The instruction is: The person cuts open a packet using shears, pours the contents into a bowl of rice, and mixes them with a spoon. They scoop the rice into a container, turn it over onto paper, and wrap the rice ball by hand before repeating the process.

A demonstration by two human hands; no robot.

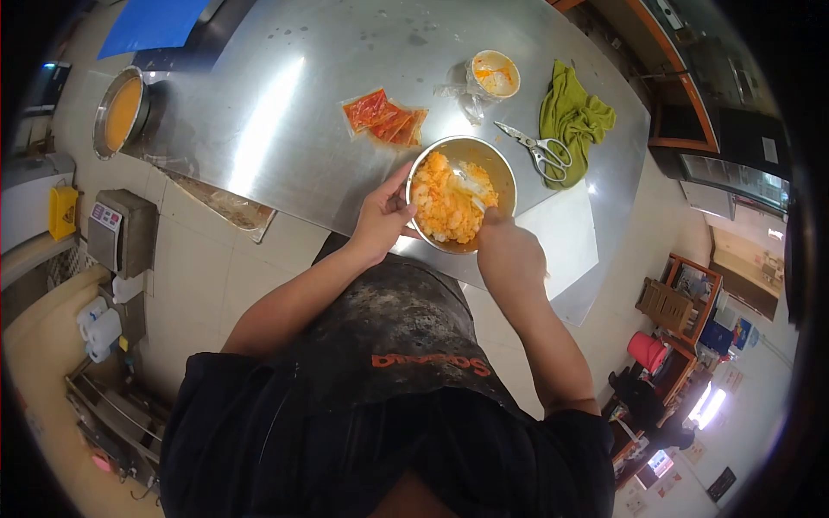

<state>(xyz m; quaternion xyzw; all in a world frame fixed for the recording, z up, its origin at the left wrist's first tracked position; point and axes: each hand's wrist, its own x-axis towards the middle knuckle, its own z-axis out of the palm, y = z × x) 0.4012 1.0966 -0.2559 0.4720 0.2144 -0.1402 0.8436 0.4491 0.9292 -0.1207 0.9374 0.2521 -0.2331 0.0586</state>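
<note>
A round steel bowl (494,161) is seen upright on a steel counter (259,112), close to its near edge. Its shiny inner wall is left bare at the far side, and its rim is gripped at the left by the left hand (380,220). Most of the bowl's base is covered by a lumpy orange and pale yellow food mix (440,211), which is heaped toward the near and left side. A pale utensil (471,186) is laid slantwise into the mix, its near end being held by the right hand (509,255) at the bowl's near rim; its kind cannot be told.
</note>
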